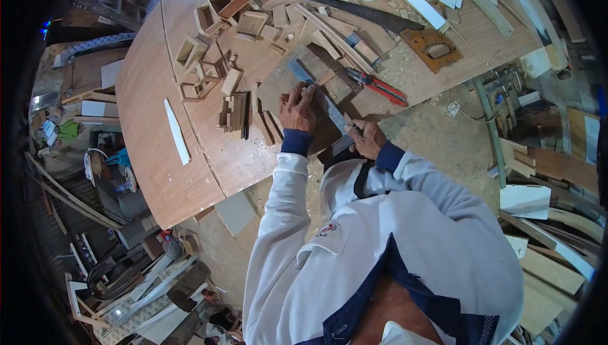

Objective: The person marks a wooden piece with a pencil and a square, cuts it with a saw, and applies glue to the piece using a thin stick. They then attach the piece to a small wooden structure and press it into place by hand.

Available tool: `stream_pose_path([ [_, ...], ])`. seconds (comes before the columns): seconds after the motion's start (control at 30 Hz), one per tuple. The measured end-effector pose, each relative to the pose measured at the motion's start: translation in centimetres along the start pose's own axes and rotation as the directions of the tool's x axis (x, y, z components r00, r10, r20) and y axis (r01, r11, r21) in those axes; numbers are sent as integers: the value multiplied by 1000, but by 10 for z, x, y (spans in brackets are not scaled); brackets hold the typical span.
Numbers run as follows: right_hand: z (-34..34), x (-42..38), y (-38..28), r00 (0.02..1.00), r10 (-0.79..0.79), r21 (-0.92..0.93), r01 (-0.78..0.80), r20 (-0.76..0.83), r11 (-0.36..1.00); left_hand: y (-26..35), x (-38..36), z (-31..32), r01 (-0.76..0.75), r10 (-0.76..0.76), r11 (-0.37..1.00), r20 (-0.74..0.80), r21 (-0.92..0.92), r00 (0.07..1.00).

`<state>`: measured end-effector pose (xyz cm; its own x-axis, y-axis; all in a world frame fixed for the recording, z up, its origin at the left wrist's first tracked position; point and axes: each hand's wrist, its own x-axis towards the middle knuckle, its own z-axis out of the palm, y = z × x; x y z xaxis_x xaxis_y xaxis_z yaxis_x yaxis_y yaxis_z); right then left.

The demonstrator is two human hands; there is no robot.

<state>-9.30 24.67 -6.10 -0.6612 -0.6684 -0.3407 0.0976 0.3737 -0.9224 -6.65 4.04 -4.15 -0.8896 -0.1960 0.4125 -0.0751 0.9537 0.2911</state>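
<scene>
Two hands' worth of holding at the table's near edge, left hand curled tight over a metal straightedge on the board, presumably against slipping, right hand gripping something small, dark (can't tell what), utility knife handy.
</scene>
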Motion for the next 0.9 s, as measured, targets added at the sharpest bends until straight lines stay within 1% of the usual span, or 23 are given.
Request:
stream_pose_path([
  [0.07,-2,-2,-8,1000,29,21,-29,-10,999,0,-1,0,-3,3,1000,-3,3,1000],
  [0.13,-4,-4,-13,998,66,66,-66,16,996,3,1,-3,9,-9,1000,16,18,1000],
  [0.23,-3,0,-6,997,62,39,-64,35,997,0,0,0,11,-11,1000,17,5,1000],
  [0.33,-3,0,-6,996,90,60,-91,25,994,-1,-1,2,1,-1,1000,10,19,1000],
  [0.47,-4,-1,-7,998,60,56,-59,-18,997,-5,1,1,-42,42,999,-2,23,999],
  [0.53,-5,5,7,998,37,-3,-37,47,999,-4,2,-1,-48,48,999,22,21,999],
  [0.57,-4,6,14,998,38,-6,-38,46,999,-4,2,-1,-48,47,999,20,19,999],
  [0.63,-6,5,15,984,147,71,-155,100,985,-5,2,0,-47,47,999,26,11,999],
  [0.67,-11,3,16,984,147,67,-154,102,986,-6,2,0,-43,43,999,24,11,999],
  [0.7,-21,-2,3,991,133,-102,-129,31,986,-7,1,1,-44,44,999,39,9,998],
  [0.73,-30,-7,-9,994,106,-271,-111,-36,956,-8,1,1,-44,43,999,53,8,998],
  [0.77,-36,-11,-17,994,105,-277,-109,-29,955,-9,0,2,-35,35,999,50,9,998],
  [0.8,-41,-14,-24,981,-62,-198,25,-183,980,-10,1,2,-49,49,999,40,0,998],
  [0.83,-46,-16,-30,915,-212,-140,174,-343,975,-10,1,2,-65,65,998,28,-10,997],
  [0.87,-50,-14,-37,915,-217,-145,176,-339,974,-9,0,1,-61,61,998,22,-11,998],
  [0.9,-56,-7,-43,907,-192,-71,178,-375,981,-8,0,1,-50,50,999,37,-12,998],
])
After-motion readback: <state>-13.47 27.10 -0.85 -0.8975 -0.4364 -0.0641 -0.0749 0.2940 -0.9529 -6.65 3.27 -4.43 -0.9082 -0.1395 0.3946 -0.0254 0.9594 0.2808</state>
